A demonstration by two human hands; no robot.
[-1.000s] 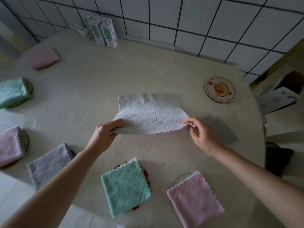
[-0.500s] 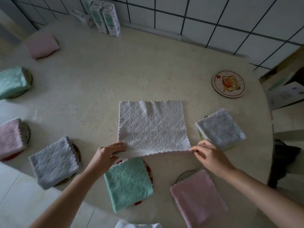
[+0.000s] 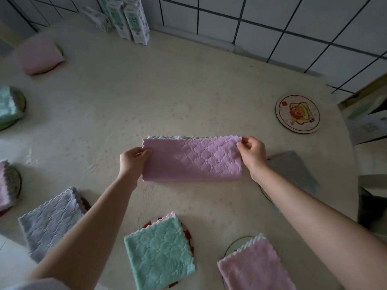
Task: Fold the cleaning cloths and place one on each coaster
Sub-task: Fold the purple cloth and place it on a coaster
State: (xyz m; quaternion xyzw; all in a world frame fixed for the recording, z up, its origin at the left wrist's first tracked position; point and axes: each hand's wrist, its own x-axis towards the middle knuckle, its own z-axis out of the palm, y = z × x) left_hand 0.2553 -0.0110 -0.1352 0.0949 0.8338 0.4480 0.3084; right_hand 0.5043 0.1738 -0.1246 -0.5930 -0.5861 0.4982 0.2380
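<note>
A cloth (image 3: 194, 160) lies folded in half at the table's middle, its pink side up and a white edge showing along the far side. My left hand (image 3: 133, 161) pinches its left end and my right hand (image 3: 252, 152) pinches its far right corner. One round coaster (image 3: 297, 114) with a cartoon print lies bare at the right. Folded cloths rest on other coasters: grey (image 3: 50, 222), green (image 3: 160, 250), pink (image 3: 255, 266), grey (image 3: 293, 170) behind my right arm.
More folded cloths on coasters lie along the left: pink (image 3: 38, 54), green (image 3: 7, 105), pink (image 3: 4, 185). Cartons (image 3: 127, 17) stand against the tiled wall at the back. The table edge (image 3: 347, 130) drops off at the right beside boxes.
Both hands carried the cloth's near edge over to the far edge, so the flat white side is now covered and the pink side shows, folded in half.
</note>
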